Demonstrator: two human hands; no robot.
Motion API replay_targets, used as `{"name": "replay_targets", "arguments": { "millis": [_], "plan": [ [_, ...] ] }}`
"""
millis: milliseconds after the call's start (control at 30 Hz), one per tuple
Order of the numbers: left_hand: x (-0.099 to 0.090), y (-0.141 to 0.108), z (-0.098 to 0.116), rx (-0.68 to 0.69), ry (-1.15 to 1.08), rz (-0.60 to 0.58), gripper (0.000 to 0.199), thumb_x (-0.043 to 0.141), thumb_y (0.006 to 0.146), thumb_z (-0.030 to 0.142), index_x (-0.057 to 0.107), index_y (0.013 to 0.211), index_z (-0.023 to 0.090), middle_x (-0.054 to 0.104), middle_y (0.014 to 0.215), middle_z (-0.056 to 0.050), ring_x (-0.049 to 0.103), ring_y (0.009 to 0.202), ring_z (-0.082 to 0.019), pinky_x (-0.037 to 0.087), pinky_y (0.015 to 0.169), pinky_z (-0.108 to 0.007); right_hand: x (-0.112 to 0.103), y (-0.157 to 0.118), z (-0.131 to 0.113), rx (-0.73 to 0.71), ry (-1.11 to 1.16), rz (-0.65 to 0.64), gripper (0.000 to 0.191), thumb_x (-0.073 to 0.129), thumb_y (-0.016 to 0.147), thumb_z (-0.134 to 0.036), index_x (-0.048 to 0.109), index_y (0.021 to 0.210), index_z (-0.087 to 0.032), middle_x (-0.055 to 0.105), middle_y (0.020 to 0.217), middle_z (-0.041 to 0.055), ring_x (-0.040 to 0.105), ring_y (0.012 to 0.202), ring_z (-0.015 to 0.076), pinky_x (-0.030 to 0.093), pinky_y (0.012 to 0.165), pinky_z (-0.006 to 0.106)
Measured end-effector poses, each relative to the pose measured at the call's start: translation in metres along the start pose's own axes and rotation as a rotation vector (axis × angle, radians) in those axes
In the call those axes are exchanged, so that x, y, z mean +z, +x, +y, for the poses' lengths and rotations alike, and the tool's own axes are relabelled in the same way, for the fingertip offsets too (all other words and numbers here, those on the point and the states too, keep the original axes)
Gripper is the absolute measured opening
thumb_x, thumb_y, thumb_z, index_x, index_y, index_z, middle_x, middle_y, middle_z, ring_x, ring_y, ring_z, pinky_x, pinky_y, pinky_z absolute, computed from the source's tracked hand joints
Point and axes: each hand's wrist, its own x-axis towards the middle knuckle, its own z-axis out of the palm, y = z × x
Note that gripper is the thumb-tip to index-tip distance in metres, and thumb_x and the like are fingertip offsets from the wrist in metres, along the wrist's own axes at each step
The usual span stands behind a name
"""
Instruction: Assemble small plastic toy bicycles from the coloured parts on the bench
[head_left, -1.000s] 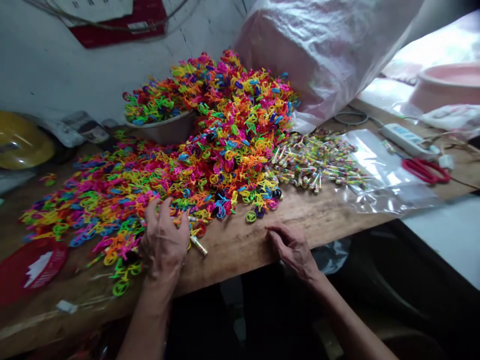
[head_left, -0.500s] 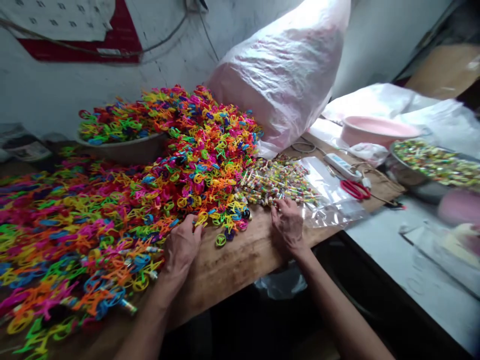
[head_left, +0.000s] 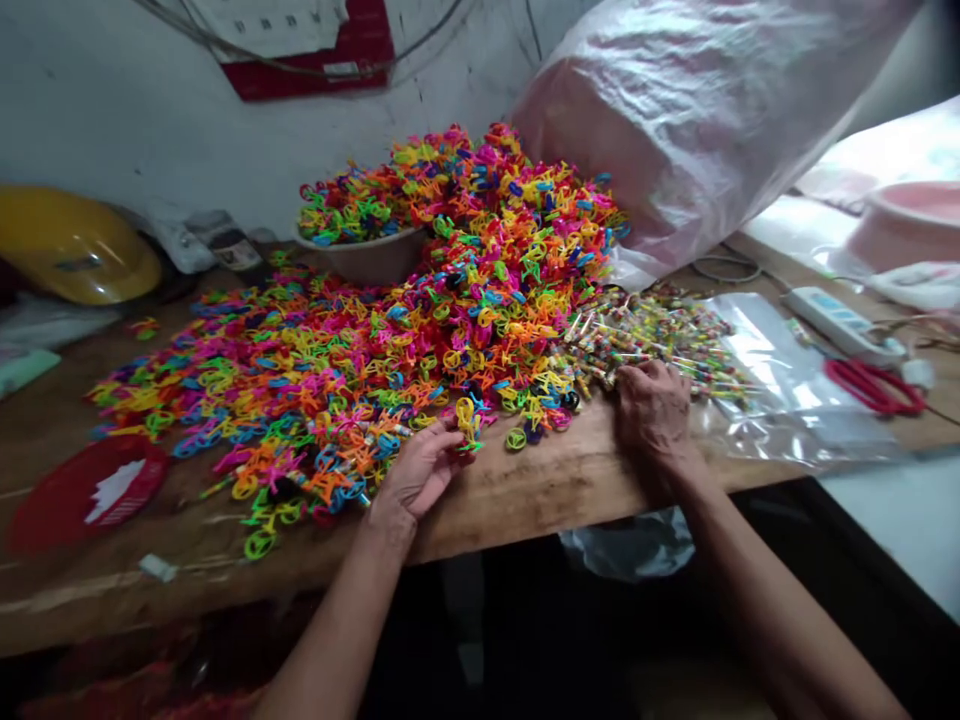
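Between the thumb and fingers of my left hand (head_left: 427,465) is a small yellow plastic toy piece (head_left: 466,415) with ring-like ends, some green plastic at its lower side. It is held up at the front edge of a big heap of bright plastic toy pieces (head_left: 360,350), many with wheel-like rings. My right hand (head_left: 656,410) rests at the near edge of a pile of thin tubes with multicoloured filling (head_left: 660,335). Its fingers are curled down into the pile's edge, so their tips and whatever they pinch are hidden.
A bowl (head_left: 367,258) of the same pieces stands behind the heap, beside a large filled plastic sack (head_left: 675,130). Clear plastic bags (head_left: 787,400), red-handled scissors (head_left: 874,387) and a power strip (head_left: 840,325) lie right. A red fan-shaped sheet (head_left: 82,495) and yellow helmet (head_left: 75,245) are left.
My view has swung left, bringing the helmet and red sheet into sight. My left hand has lifted and turned palm-up with the yellow piece; my right hand stays at the tubes.
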Motion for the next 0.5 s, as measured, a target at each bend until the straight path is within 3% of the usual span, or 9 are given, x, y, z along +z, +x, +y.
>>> {"name": "replay_targets", "arguments": {
  "millis": [133, 267, 367, 433, 500],
  "plan": [
    [0.000, -0.003, -0.009, -0.119, -0.171, -0.067, 0.020, 0.046, 0.079, -0.001, 0.054, 0.093, 0.011, 0.057, 0.080, -0.004, 0.057, 0.066, -0.012, 0.050, 0.062, -0.026, 0.001, 0.008, -0.003, -0.079, 0.047, 0.150, 0.018, 0.047, 0.089, -0.024, 0.063, 0.091, -0.017, 0.056, 0.102, 0.0084, 0.045, 0.094, 0.0252, 0.034, 0.081, 0.037],
    [0.003, -0.002, -0.016, -0.165, -0.221, -0.112, 0.014, 0.042, 0.084, 0.005, 0.053, 0.090, 0.011, 0.055, 0.079, -0.005, 0.053, 0.059, -0.011, 0.040, 0.048, -0.019, -0.010, 0.005, -0.033, -0.237, 0.366, 0.250, 0.017, 0.045, 0.090, -0.021, 0.057, 0.101, -0.016, 0.055, 0.114, 0.0092, 0.047, 0.105, 0.0244, 0.035, 0.093, 0.039],
    [0.014, -0.002, -0.022, -0.212, -0.186, -0.168, 0.017, 0.041, 0.090, 0.021, 0.055, 0.093, 0.012, 0.053, 0.076, -0.003, 0.050, 0.056, -0.010, 0.038, 0.047, -0.019, -0.025, -0.016, -0.074, -0.315, 0.669, 0.105, 0.020, 0.044, 0.089, -0.017, 0.053, 0.106, -0.016, 0.059, 0.101, 0.0095, 0.053, 0.097, 0.0222, 0.042, 0.087, 0.036],
    [0.025, -0.002, -0.031, -0.229, -0.093, -0.221, 0.031, 0.040, 0.091, 0.039, 0.057, 0.096, 0.013, 0.051, 0.071, -0.002, 0.048, 0.053, -0.010, 0.038, 0.046, -0.020, -0.033, -0.036, -0.102, -0.266, 0.845, -0.069, 0.020, 0.040, 0.090, -0.016, 0.053, 0.106, -0.016, 0.059, 0.091, 0.0075, 0.056, 0.081, 0.0186, 0.046, 0.075, 0.031],
    [0.036, -0.001, -0.042, -0.163, 0.069, -0.230, 0.040, 0.045, 0.088, 0.050, 0.059, 0.094, 0.013, 0.050, 0.063, -0.001, 0.046, 0.050, -0.010, 0.035, 0.044, -0.019, -0.037, -0.053, -0.122, -0.190, 0.982, -0.174, 0.019, 0.040, 0.090, -0.017, 0.054, 0.102, -0.016, 0.059, 0.089, 0.0067, 0.056, 0.078, 0.0173, 0.046, 0.069, 0.029]
  ]
}}
